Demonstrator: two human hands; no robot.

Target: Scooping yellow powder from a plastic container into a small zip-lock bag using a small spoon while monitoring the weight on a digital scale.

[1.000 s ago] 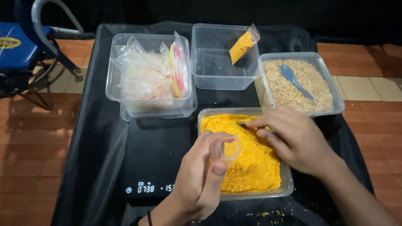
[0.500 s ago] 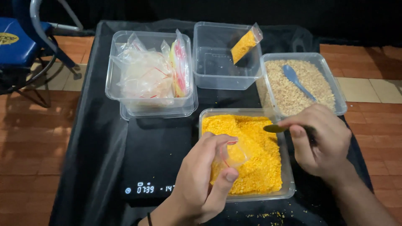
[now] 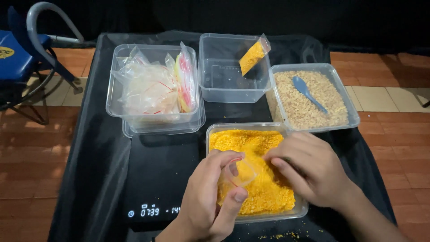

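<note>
While left hand [image 3: 210,197] pinches small bag [image 3: 237,172], right hand [image 3: 309,172] curls over yellow grain [image 3: 251,143]

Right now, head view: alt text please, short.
Left hand holds a small clear bag open over a tub of yellow grains; right hand reaches to its mouth. Behind: tub of empty bags, clear tub, tan grains with blue spoon.

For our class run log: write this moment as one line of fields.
left hand: holds small clear bag open | right hand: at bag mouth | below: tub of yellow grains | blue spoon: in tan grains
</note>
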